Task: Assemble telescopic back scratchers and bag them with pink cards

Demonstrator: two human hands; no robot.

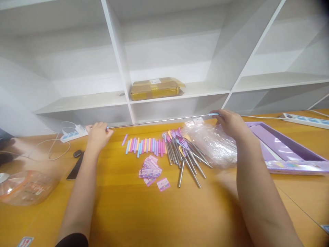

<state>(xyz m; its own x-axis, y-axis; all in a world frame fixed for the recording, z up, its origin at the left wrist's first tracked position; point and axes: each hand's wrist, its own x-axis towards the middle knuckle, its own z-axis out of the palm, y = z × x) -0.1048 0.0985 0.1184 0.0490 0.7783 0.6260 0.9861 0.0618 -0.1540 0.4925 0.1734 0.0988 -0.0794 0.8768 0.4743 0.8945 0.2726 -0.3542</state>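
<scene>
A thin metal telescopic back scratcher [159,121] with light blue ends is stretched out across the back of the table. My left hand [99,137] is closed around its left end, and my right hand [227,123] grips the blue part at the right. Below it lies a pile of short metal back scratchers [186,154] with pink, purple, blue and orange claw heads. Left of the pile is a row of coloured tubes [145,146]. Small pink printed cards [149,168] lie in a heap in front of the tubes. Crumpled clear plastic bags [213,144] sit beneath my right hand.
A purple tray [279,137] stands at the right. White power strips [73,134] with cables lie on both sides. An orange-tinted clear container [27,187] and a dark phone-like slab [75,168] are at left. White shelving behind holds a taped cardboard box [155,88].
</scene>
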